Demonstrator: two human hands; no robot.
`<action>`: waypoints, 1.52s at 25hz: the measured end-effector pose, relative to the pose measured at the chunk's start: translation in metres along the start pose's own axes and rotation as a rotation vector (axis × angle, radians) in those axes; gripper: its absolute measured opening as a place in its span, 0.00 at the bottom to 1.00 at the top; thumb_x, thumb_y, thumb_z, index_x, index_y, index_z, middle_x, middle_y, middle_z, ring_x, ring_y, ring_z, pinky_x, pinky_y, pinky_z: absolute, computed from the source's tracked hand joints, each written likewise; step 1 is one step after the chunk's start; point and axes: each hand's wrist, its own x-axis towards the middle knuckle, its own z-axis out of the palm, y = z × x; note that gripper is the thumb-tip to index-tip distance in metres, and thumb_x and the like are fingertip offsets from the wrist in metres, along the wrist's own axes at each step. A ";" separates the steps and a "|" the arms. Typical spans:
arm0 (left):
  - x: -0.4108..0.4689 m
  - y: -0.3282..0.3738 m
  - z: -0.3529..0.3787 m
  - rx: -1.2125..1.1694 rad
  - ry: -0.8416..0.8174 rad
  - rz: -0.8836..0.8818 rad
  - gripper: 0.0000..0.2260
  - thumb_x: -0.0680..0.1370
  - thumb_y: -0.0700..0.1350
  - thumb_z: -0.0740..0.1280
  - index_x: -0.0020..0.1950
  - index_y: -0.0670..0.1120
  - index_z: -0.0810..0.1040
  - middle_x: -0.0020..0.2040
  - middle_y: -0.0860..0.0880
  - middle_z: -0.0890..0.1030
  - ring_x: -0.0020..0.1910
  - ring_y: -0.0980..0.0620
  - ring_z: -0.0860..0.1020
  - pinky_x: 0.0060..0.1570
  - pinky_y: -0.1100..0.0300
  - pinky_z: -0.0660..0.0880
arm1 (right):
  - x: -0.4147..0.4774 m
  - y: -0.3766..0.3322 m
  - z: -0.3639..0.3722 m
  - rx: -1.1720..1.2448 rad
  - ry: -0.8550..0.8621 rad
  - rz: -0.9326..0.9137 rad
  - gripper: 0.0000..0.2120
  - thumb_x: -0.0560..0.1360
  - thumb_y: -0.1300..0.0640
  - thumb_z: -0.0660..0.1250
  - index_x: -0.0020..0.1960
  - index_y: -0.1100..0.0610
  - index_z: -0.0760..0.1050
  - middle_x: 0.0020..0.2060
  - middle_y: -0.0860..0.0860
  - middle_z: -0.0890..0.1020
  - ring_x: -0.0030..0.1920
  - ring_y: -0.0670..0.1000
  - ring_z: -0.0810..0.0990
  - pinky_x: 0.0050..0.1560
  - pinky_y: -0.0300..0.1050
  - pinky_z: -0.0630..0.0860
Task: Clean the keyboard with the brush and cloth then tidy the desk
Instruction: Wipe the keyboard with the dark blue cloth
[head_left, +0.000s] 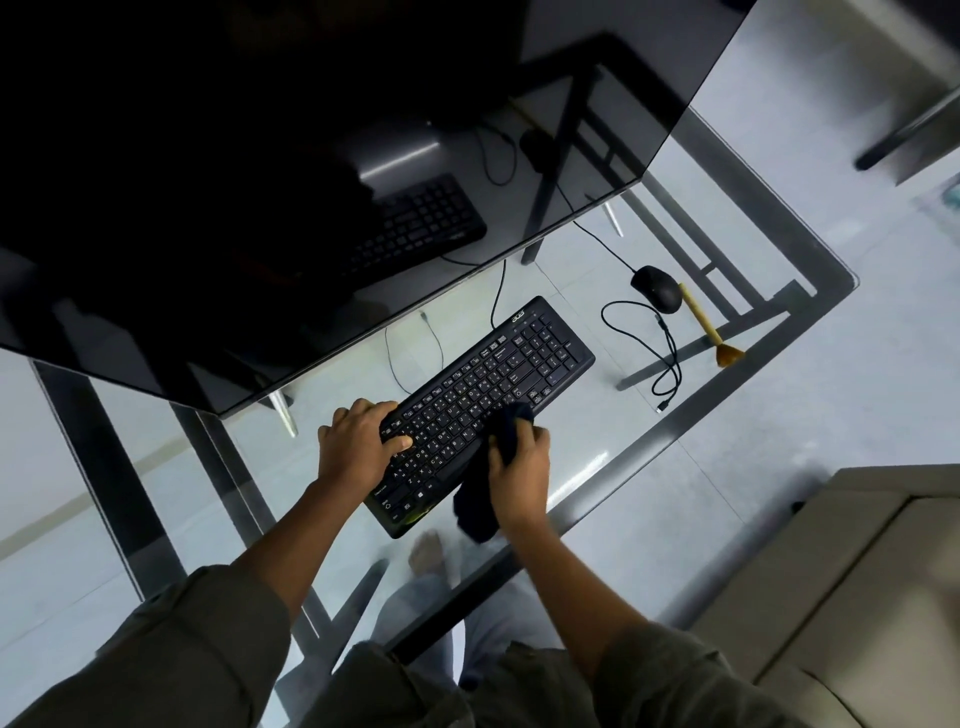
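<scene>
Here, your two hands work on one black keyboard (483, 410) lying on the glass desk (613, 467).
Your left hand (358, 447) presses spread fingers on it; your right hand (519, 467) clutches one dark cloth (480, 499), partly hiding keys; one brush (709, 330) lies beside one mouse (657, 288).

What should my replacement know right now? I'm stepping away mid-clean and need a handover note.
Left hand: pressed on the black wired keyboard, steadying its left end.
Right hand: gripping the dark blue cloth, wiping the keys near the keyboard's front edge.
Wooden-handled brush: lying on the glass desk beside the black mouse, untouched now.
Done: cannot tell whether brushing is finished.
Left: finish wiping, then tidy the brush, cloth and loose black cable.
</scene>
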 end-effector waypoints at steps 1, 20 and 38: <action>0.001 0.000 0.000 -0.001 0.005 0.000 0.24 0.76 0.55 0.71 0.70 0.52 0.73 0.64 0.47 0.77 0.63 0.44 0.72 0.58 0.47 0.67 | -0.017 0.000 0.011 -0.025 -0.031 -0.026 0.19 0.78 0.52 0.65 0.68 0.51 0.69 0.59 0.53 0.71 0.52 0.56 0.78 0.61 0.56 0.76; -0.118 0.073 0.061 -0.339 0.437 -0.231 0.25 0.77 0.62 0.63 0.68 0.49 0.71 0.58 0.47 0.76 0.56 0.47 0.74 0.54 0.50 0.73 | 0.039 0.013 -0.029 -0.049 -0.830 -0.389 0.31 0.68 0.77 0.57 0.57 0.45 0.72 0.45 0.52 0.85 0.49 0.51 0.85 0.47 0.55 0.83; -0.136 0.064 0.136 -0.033 0.738 -0.428 0.23 0.68 0.35 0.73 0.62 0.48 0.78 0.57 0.40 0.79 0.50 0.38 0.76 0.47 0.46 0.73 | 0.163 -0.064 -0.023 -1.144 -0.903 -1.164 0.67 0.58 0.41 0.82 0.79 0.40 0.36 0.81 0.46 0.41 0.80 0.51 0.38 0.76 0.59 0.35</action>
